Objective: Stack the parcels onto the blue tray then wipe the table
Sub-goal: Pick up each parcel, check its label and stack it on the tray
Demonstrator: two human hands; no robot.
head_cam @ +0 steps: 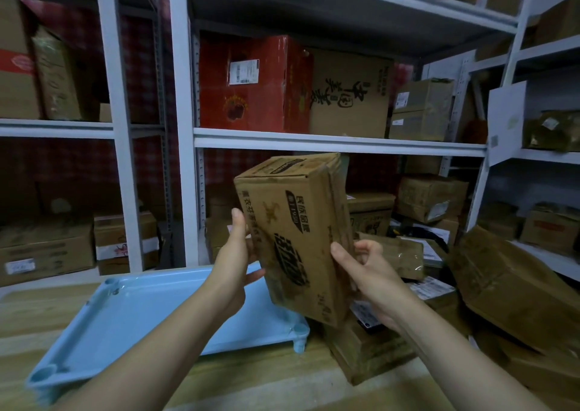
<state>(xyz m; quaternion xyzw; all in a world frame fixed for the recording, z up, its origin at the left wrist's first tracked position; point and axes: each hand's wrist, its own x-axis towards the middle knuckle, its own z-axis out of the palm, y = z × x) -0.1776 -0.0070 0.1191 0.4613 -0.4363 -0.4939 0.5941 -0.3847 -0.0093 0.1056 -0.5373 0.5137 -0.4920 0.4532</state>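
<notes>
A brown cardboard parcel (298, 231) with dark print is held up in the air, tilted, above the right end of the blue tray (135, 313). My left hand (235, 260) grips its left side with the thumb up along the edge. My right hand (364, 279) holds its lower right side, fingers curled behind it. The blue tray lies on the wooden table (251, 382) with nothing in it. Several more parcels (373, 348) lie piled on the table to the right, under and beside the held one.
White metal shelving (185, 128) full of cardboard boxes stands behind the table. A red box (251, 84) sits on the middle shelf. Large brown parcels (508, 288) crowd the right side. Bare wood shows at the table's left and front.
</notes>
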